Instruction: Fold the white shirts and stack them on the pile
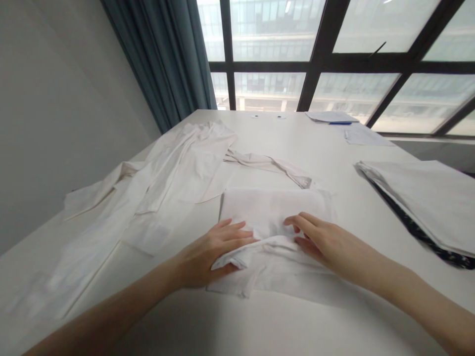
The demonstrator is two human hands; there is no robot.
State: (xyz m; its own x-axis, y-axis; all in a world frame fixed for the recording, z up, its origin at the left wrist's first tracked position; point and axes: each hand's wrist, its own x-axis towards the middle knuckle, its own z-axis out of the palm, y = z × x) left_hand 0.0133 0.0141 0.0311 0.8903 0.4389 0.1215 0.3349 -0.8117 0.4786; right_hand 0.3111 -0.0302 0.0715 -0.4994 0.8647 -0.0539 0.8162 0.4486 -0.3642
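Pressing a folded white garment (274, 217) on the table (334, 158).
Your left hand (211, 252) pinches its fold; your right hand (326, 242) lies flat, open.

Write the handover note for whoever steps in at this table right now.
Left hand: gripping a fold of the white cloth at its near edge.
Right hand: fingers flat on the same fold, pressing it down.
Cloth lies partly folded on the table, front centre.
Unfolded white shirt spreads out to the left; a folded stack sits to the right; papers by the window.
Done: the stack. Left: the cloth in hand and the shirt.
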